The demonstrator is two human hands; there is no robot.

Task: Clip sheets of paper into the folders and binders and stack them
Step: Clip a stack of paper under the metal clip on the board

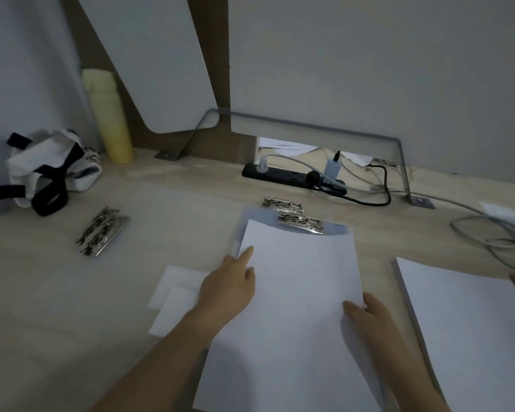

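Clipboard (260, 216) mostly under sheet (298, 292)

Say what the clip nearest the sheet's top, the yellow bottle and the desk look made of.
Clip: shiny metal, mirror-like glints. Yellow bottle: matte, probably plastic or coated metal; no glare. Desk: pale wood-look, likely laminate; faint grain.

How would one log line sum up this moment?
scene: sheet on clipboard | left hand: touches sheet | right hand: sheet's right edge, grip unclear | paper stack: right of it
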